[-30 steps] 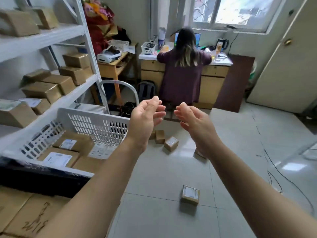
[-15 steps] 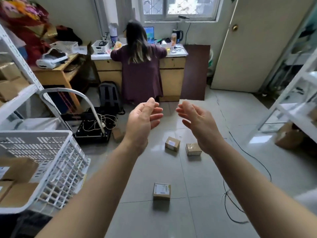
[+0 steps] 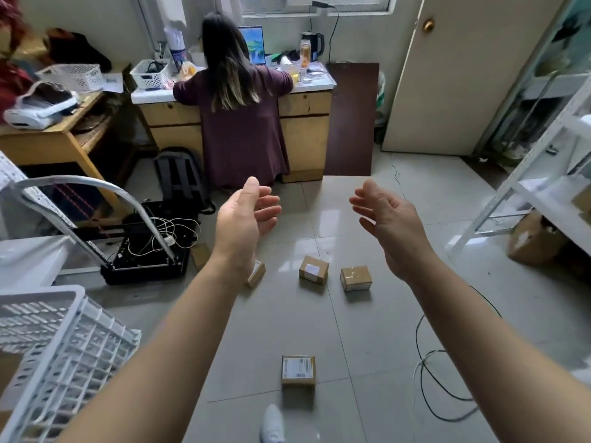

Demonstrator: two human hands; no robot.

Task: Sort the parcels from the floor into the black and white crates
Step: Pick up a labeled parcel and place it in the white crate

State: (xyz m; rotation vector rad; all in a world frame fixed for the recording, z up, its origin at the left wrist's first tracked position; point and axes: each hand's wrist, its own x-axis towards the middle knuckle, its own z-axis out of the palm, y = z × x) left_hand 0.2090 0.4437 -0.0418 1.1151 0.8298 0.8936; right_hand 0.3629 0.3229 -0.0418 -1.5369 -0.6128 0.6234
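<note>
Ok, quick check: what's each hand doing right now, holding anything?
Left hand: open, fingers relaxed, holding nothing.
Right hand: open, fingers relaxed, holding nothing.

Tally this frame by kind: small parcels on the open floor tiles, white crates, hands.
Small parcels: 4, one partly behind the left forearm
White crates: 1
Hands: 2, left hand and right hand, both empty
Total: 7
Brown piece beside the black trolley: unclear, not counted.
</note>
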